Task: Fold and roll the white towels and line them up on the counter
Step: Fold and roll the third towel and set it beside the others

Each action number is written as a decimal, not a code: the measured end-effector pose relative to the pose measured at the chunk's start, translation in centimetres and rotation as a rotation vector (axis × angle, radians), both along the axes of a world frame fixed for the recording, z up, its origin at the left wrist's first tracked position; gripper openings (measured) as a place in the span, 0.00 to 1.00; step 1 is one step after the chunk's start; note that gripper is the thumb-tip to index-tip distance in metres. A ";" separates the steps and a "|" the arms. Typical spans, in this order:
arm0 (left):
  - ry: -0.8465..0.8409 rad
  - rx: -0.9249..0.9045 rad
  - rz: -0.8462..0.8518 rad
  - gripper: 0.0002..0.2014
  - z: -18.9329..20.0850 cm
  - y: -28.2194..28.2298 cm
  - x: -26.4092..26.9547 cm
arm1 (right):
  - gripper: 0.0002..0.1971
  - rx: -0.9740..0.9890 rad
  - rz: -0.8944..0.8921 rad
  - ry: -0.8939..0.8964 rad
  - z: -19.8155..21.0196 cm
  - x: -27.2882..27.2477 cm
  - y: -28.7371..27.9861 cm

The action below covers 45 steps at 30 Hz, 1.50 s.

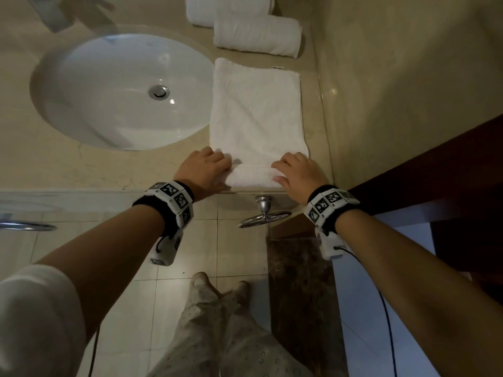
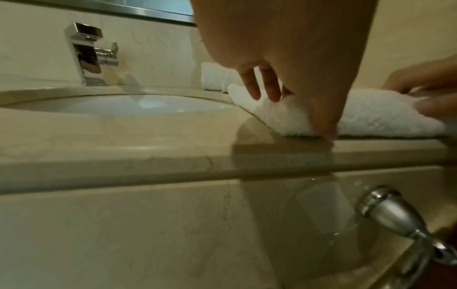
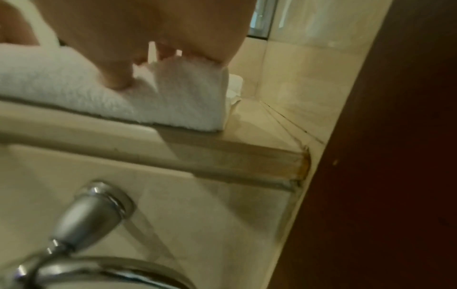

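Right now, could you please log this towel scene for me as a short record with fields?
stage: rolling just begun at the near end
towel in work: folded white towel, flat on the counter right of the sink
left hand: grips the roll's left end
right hand: grips the roll's right end
finished: two rolled towels behind, near the wall
below: chrome towel ring

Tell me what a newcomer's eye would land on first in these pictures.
First, the two hands: the left hand and right hand grip the near end of a folded white towel, where a roll has begun at the counter's front edge. Next, the white sink left of it, and two rolled towels behind.
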State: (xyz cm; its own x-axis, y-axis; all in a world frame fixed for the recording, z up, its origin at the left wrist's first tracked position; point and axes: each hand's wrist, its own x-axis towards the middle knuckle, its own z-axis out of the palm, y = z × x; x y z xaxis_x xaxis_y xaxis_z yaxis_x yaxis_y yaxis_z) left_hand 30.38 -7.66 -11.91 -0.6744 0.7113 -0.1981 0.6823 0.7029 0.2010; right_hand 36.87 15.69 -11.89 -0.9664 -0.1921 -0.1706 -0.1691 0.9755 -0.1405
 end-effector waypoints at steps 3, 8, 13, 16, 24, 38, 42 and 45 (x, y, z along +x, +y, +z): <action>0.036 0.013 0.056 0.22 0.5 0.7 0.3 | 0.13 0.009 -0.048 0.010 0.4 -0.7 -0.6; 0.015 0.023 0.112 0.20 0.8 1.2 0.1 | 0.11 0.119 0.040 0.061 1.0 -0.5 -1.7; -0.169 0.108 0.178 0.20 0.8 1.0 -0.2 | 0.17 0.082 0.046 -0.001 0.3 0.8 -1.2; -0.273 0.155 0.182 0.20 1.0 0.5 -0.6 | 0.23 0.134 0.003 -0.003 -0.3 1.0 -1.0; -0.414 0.107 0.251 0.19 1.7 0.1 -1.1 | 0.16 -0.099 -0.212 -0.215 1.4 -1.1 0.3; -0.146 0.193 0.441 0.09 1.4 1.8 -2.3 | 0.14 -0.140 -0.487 -0.452 0.0 -5.5 -0.1; -0.148 0.147 0.227 0.19 1.7 2.6 -1.6 | 0.17 -0.100 -0.542 -0.491 0.2 -6.4 -0.7; -0.159 -0.001 0.175 0.27 1.1 1.9 -1.2 | 0.19 -0.124 -0.569 -0.502 0.2 -6.7 -0.6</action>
